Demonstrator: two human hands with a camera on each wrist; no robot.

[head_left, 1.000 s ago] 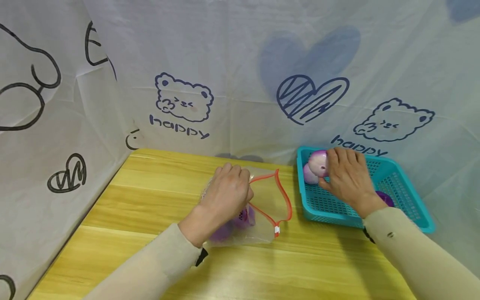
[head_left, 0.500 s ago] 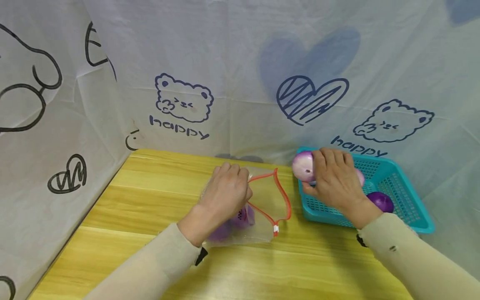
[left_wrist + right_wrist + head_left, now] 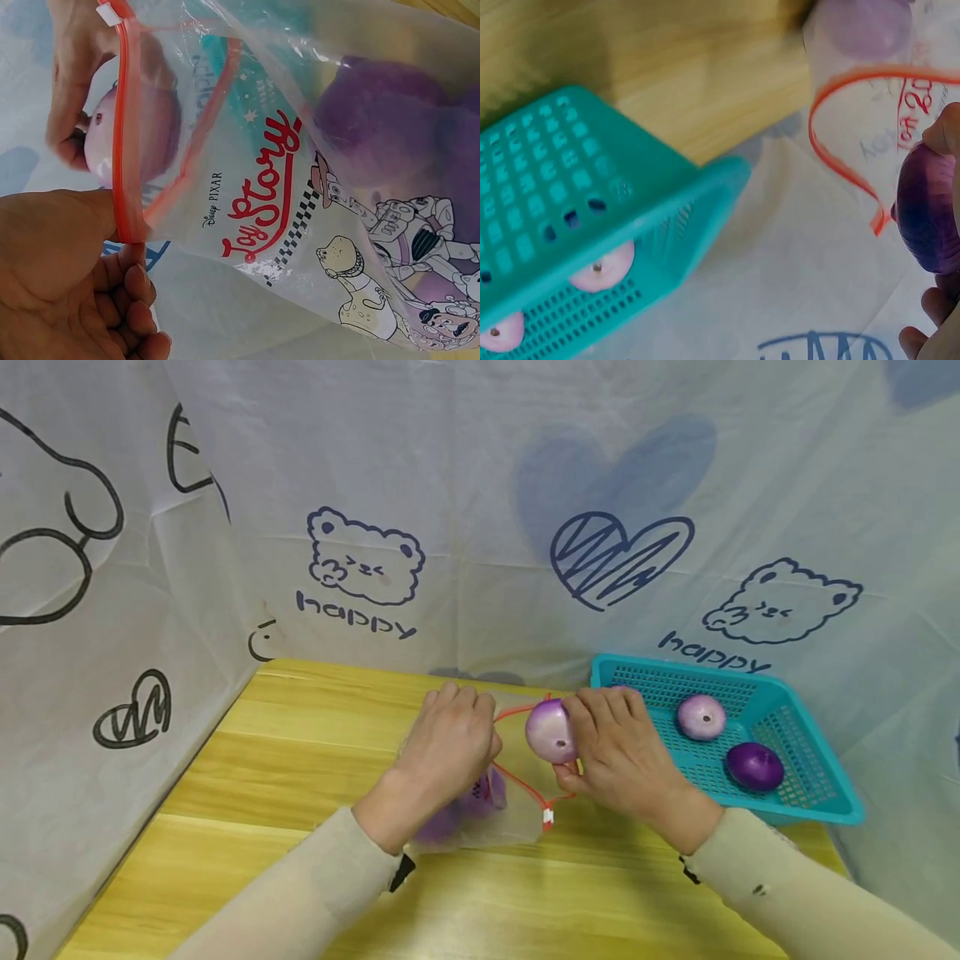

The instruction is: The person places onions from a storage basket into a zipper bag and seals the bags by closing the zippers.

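My left hand [image 3: 450, 747] pinches the orange-red rim of a clear zip bag [image 3: 520, 828], holding its mouth open toward the right. Cartoon figures and "Toy Story" lettering are printed on the bag, and purple round things [image 3: 382, 120] show through its film. My right hand [image 3: 622, 756] grips a toy onion [image 3: 549, 732], purple on top and pale pink below with a small hole. That onion is at the bag's mouth; the left wrist view shows it behind the rim [image 3: 129, 135]. The left hand's fingertips are hidden in the head view.
A teal slotted basket [image 3: 813, 735] stands on the wooden table [image 3: 300, 777] at the right. Inside are a pale onion [image 3: 701, 718], a dark purple one [image 3: 755, 767] and another mostly hidden behind my right hand. A printed white cloth [image 3: 480, 485] hangs behind.
My right hand has lifted the onion out of the basket and carried it left to the bag's mouth. The left hand keeps its place on the rim.
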